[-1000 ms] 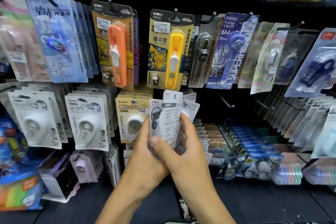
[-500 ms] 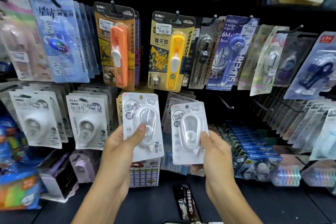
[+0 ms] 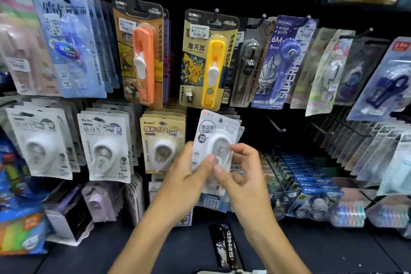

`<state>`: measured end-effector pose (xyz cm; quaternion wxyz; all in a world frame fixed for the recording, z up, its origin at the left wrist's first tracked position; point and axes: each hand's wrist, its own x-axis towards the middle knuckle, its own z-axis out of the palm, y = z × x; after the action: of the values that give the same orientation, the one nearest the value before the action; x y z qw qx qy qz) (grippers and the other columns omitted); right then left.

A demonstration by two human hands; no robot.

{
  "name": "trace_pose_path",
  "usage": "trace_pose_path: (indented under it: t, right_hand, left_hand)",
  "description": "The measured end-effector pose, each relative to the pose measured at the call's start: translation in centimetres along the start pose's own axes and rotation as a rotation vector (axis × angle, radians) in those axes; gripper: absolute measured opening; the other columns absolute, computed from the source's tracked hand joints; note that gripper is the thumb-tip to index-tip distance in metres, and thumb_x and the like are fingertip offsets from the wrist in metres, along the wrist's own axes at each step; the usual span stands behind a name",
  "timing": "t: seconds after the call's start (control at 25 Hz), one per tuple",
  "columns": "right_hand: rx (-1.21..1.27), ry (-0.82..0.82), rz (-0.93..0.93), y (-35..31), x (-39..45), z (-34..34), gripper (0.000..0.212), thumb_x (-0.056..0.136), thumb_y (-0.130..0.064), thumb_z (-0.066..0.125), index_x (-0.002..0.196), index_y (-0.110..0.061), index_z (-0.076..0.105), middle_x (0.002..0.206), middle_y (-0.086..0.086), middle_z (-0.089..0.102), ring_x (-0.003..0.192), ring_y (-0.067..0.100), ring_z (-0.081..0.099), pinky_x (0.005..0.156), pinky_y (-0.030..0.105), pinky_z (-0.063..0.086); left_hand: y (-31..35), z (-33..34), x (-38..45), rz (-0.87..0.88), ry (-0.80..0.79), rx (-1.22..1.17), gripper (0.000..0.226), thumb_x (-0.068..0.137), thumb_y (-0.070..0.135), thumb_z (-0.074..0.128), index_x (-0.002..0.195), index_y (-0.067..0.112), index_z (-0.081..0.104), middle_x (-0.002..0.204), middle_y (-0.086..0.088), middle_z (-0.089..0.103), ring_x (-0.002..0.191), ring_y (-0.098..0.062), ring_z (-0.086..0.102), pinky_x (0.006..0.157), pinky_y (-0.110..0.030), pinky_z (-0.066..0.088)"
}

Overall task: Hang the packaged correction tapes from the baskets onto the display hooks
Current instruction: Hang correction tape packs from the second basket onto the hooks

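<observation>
A small stack of white packaged correction tapes (image 3: 216,133) stands upright in the middle of the head view, in front of the lower row of hooks. My left hand (image 3: 189,176) grips the stack's lower left, thumb across the front. My right hand (image 3: 242,176) pinches its lower right edge, fingers curled. Both hands meet over the packs' lower half and hide it. A bare black display hook (image 3: 274,123) sticks out just right of the packs. No basket shows in the frame.
White BoBo tape packs (image 3: 104,147) and a beige pack (image 3: 163,144) hang to the left. Orange (image 3: 142,55) and yellow (image 3: 209,60) clip dispensers hang above. Blue packaged goods (image 3: 311,187) fill the lower right shelf. A black tag (image 3: 226,247) lies on the dark counter.
Half a second ago each hand held its own pack apart, side by side. Now the hands have come together and the packs are stacked into one bundle, held higher and to the right.
</observation>
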<state>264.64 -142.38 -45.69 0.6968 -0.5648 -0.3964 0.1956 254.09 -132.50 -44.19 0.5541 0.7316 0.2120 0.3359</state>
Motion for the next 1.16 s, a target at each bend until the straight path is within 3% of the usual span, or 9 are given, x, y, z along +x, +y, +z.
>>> trace_pose_path:
  t: [0.12,0.2,0.32,0.44,0.52,0.76,0.92,1.04,1.16]
  right_hand:
    - [-0.029,0.099,0.015,0.1,1.0,-1.2,0.044,0.088,-0.013,0.077,0.116,-0.045,0.063,0.117,-0.008,0.069,0.103,0.017,0.071,0.077,0.033,0.06]
    - [-0.048,0.146,0.041,0.4,0.6,-1.7,0.043,0.083,-0.021,0.073,0.114,-0.05,0.064,0.122,-0.014,0.066,0.118,0.017,0.063,0.094,0.046,0.056]
    - [-0.026,0.195,0.03,0.4,-0.4,-1.2,0.042,0.079,-0.031,0.068,0.115,-0.053,0.063,0.124,-0.02,0.065,0.121,0.013,0.061,0.095,0.046,0.056]
    - [-0.008,0.253,0.02,-0.1,-0.1,-0.7,0.04,0.087,-0.026,0.069,0.115,-0.055,0.063,0.133,-0.02,0.061,0.131,0.016,0.055,0.102,0.055,0.052]
    - [-0.039,0.24,0.046,-0.5,0.6,-0.8,0.042,0.093,-0.019,0.068,0.115,-0.054,0.062,0.135,-0.015,0.06,0.129,0.023,0.057,0.102,0.063,0.049]
    - [-0.112,0.242,0.026,-0.3,-0.9,0.1,0.042,0.084,-0.033,0.065,0.121,-0.052,0.059,0.132,-0.023,0.058,0.128,0.015,0.056,0.099,0.048,0.054]
    - [-0.048,0.278,0.095,-0.3,-0.1,-0.1,0.043,0.094,-0.017,0.066,0.118,-0.053,0.062,0.137,-0.015,0.058,0.128,0.023,0.057,0.104,0.06,0.048]
    - [-0.113,0.265,0.062,-0.9,0.0,0.4,0.042,0.088,-0.024,0.066,0.117,-0.053,0.061,0.132,-0.025,0.057,0.126,0.003,0.054,0.102,0.048,0.051]
    - [-0.093,0.319,0.074,-0.6,-0.9,0.6,0.042,0.078,-0.031,0.062,0.113,-0.054,0.063,0.126,-0.029,0.06,0.124,0.012,0.058,0.096,0.048,0.055]
  left_hand:
    - [-0.8,-0.7,0.5,0.089,0.15,0.414,0.026,0.097,0.051,0.05,0.118,0.039,0.06,0.124,0.025,0.056,0.121,0.001,0.048,0.103,-0.03,0.041]
    - [-1.0,-1.5,0.9,0.134,0.282,0.614,0.04,0.097,0.042,0.055,0.135,0.032,0.054,0.146,0.016,0.043,0.139,-0.009,0.033,0.115,-0.032,0.029]
    - [-1.5,-2.1,1.0,0.071,0.229,0.709,0.065,0.096,0.04,0.059,0.154,0.037,0.031,0.168,0.02,0.006,0.154,-0.004,0.001,0.125,-0.038,0.008]
    - [-2.1,-2.2,0.9,0.063,0.164,0.751,0.075,0.097,0.042,0.059,0.159,0.039,0.018,0.167,0.024,-0.013,0.146,0.007,-0.016,0.124,-0.035,-0.002]
    - [-2.2,-2.3,0.9,0.069,0.169,0.756,0.077,0.097,0.041,0.06,0.16,0.038,0.016,0.164,0.026,-0.015,0.144,0.008,-0.019,0.123,-0.033,-0.003]
    - [-2.4,-2.3,0.7,0.046,0.139,0.771,0.082,0.096,0.04,0.061,0.161,0.038,0.01,0.164,0.024,-0.017,0.145,0.005,-0.02,0.126,-0.036,0.0]
    - [-2.6,-2.4,0.7,0.047,0.14,0.777,0.083,0.096,0.039,0.061,0.16,0.039,0.009,0.163,0.024,-0.016,0.147,0.003,-0.019,0.127,-0.038,0.001]
    - [-2.8,-2.4,0.5,0.043,0.136,0.782,0.083,0.096,0.039,0.061,0.161,0.039,0.008,0.16,0.026,-0.017,0.146,0.003,-0.021,0.128,-0.041,0.003]
    - [-2.9,-2.4,0.5,0.039,0.128,0.769,0.084,0.096,0.039,0.061,0.161,0.04,0.006,0.159,0.028,-0.018,0.146,0.004,-0.021,0.128,-0.04,0.002]
